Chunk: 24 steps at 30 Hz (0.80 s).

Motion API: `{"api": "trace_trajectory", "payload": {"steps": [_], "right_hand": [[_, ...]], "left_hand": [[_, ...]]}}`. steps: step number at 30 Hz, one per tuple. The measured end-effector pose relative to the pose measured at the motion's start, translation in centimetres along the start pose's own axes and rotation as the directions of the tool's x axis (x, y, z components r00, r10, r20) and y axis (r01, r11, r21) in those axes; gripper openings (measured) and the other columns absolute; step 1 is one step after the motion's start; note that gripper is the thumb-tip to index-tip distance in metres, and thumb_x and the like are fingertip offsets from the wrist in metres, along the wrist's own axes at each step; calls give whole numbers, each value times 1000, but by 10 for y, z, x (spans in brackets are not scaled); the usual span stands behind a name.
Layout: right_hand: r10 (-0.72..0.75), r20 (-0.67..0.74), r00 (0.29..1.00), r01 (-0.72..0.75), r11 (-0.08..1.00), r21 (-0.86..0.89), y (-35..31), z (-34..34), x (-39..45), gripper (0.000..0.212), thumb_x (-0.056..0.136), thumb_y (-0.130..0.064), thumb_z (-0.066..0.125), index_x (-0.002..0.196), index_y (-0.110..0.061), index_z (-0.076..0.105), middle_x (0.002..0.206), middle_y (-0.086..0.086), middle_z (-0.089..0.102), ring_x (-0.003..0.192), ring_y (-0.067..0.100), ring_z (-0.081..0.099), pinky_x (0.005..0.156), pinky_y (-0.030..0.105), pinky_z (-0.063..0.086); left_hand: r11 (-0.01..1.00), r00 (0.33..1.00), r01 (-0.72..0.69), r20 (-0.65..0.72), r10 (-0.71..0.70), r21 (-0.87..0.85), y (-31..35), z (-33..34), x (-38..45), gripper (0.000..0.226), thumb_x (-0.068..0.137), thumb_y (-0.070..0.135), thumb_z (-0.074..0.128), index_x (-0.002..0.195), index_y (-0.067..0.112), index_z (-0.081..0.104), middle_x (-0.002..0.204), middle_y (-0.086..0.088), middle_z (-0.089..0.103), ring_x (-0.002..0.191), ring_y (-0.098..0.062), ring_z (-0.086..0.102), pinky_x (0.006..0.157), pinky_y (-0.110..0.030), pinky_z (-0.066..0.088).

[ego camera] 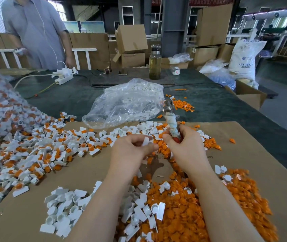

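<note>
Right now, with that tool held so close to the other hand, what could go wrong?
1. The wrapped tool in the right hand sits close to the left hand pinching a small white piece; a slip might hit fingers.
2. If dropped, the piece would probably get lost among the orange caps below.
3. The forearms lie among the caps and may push some off the cardboard sheet.
</note>
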State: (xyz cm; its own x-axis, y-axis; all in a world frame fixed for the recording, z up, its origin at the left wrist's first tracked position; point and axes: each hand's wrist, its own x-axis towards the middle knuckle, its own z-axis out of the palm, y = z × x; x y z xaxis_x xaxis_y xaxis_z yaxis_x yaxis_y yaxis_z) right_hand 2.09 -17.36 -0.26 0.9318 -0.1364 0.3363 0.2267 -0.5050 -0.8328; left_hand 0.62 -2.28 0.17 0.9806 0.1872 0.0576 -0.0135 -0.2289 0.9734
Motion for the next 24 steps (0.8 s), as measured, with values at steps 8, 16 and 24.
{"api": "trace_trajectory", "payload": {"steps": [8,16,24], "right_hand": [[-55,-5,998,55,992,111,-6,2,-3,8,90,-30,68,92,-24,64,64,-15,58,63,-11,56,55,5,40],[-139,-69,988,142,989,38,-8,8,-6,11,90,-30,69,93,-21,63,69,-14,59,68,-9,57,58,6,40],[-122,-112,986,124,992,13,-9,10,-7,13,89,-35,68,93,-25,62,75,-16,62,75,-5,60,58,10,41]], "left_hand": [[922,988,149,10,-156,-358,12,1,-1,10,82,10,79,91,13,75,75,-5,77,71,-17,75,64,-23,56],[906,992,115,9,-122,-408,18,0,-3,18,82,4,77,98,0,71,75,-11,76,70,-18,75,59,-19,57],[918,997,60,-26,-76,-392,20,4,-8,6,81,6,79,86,6,76,75,-9,76,72,-20,76,62,-22,59]]}}
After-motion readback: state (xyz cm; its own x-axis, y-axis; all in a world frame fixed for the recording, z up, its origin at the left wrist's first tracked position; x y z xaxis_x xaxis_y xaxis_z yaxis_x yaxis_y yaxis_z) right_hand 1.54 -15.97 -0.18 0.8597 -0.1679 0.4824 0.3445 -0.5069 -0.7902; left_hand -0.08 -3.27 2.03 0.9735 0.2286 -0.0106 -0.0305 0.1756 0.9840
